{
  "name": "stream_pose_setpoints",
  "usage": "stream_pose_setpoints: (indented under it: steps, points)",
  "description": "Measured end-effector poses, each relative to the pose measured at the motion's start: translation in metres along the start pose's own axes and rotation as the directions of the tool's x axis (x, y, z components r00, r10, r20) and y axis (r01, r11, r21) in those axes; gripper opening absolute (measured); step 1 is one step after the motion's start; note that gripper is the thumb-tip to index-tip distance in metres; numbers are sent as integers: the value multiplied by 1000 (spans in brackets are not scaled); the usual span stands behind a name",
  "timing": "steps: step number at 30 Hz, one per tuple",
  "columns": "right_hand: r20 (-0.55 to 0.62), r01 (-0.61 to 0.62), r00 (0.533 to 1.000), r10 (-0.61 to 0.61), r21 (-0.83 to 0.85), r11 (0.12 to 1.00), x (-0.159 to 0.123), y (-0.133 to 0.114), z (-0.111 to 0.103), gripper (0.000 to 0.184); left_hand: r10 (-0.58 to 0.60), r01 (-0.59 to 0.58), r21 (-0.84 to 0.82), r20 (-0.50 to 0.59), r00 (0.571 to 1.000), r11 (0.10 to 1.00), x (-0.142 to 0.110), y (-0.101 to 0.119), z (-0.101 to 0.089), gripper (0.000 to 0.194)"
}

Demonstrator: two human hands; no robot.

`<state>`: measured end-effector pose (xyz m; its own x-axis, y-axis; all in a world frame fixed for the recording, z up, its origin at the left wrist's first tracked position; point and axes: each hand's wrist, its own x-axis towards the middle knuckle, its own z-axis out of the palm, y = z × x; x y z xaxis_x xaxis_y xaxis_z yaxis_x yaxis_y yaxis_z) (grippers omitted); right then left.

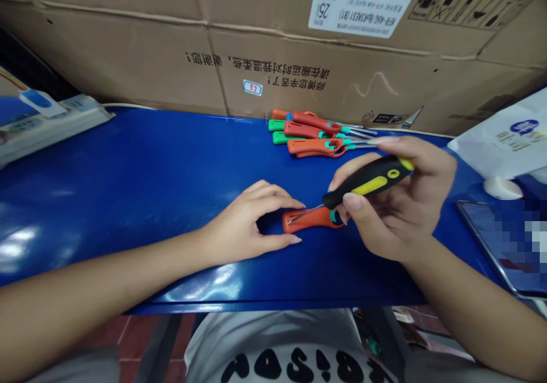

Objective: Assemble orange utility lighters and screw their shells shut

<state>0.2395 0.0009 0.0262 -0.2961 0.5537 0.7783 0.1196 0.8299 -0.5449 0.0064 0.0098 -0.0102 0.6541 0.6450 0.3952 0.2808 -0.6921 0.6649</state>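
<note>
An orange utility lighter (pixel 314 219) lies on the blue table below the middle of the view, its handle end pointing left. My left hand (pixel 248 220) rests around that end, index finger on the far side and thumb on the near side. Those fingers are apart, with narrow gaps seeming to show beside the lighter. In my right hand (pixel 401 212) is a black and yellow screwdriver (pixel 367 183), tilted down to the left. Its metal tip reaches the lighter's handle near the left end. The right hand hides the lighter's nozzle end.
Several orange, red and green lighters (pixel 314 132) lie in a pile before a large cardboard box (pixel 149 52). A power strip (pixel 55 122) is at the left. At the right are a phone (pixel 491 240), a white rounded object (pixel 503 188) and a white bag (pixel 504 138).
</note>
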Motion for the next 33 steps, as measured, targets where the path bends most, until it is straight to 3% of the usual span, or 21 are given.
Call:
stream_pose_setpoints:
  steps: [7, 14, 19, 33]
  points:
    - [2, -122, 993, 122, 13, 992, -4, 2, 0, 51, -84, 77, 77, 92, 992, 994, 0, -5, 0, 46]
    - [27, -19, 999, 21, -88, 996, -4, 5, -1, 54, -66, 57, 69, 129, 989, 996, -1, -6, 0, 44]
    - [47, 26, 999, -25, -26, 999, -3, 5, -1, 63, -54, 45, 76, 116, 992, 996, -3, -7, 0, 45]
    - [75, -10, 997, 4, 84, 996, -4, 4, 1, 72, -55, 46, 69, 122, 991, 997, -1, -6, 0, 40]
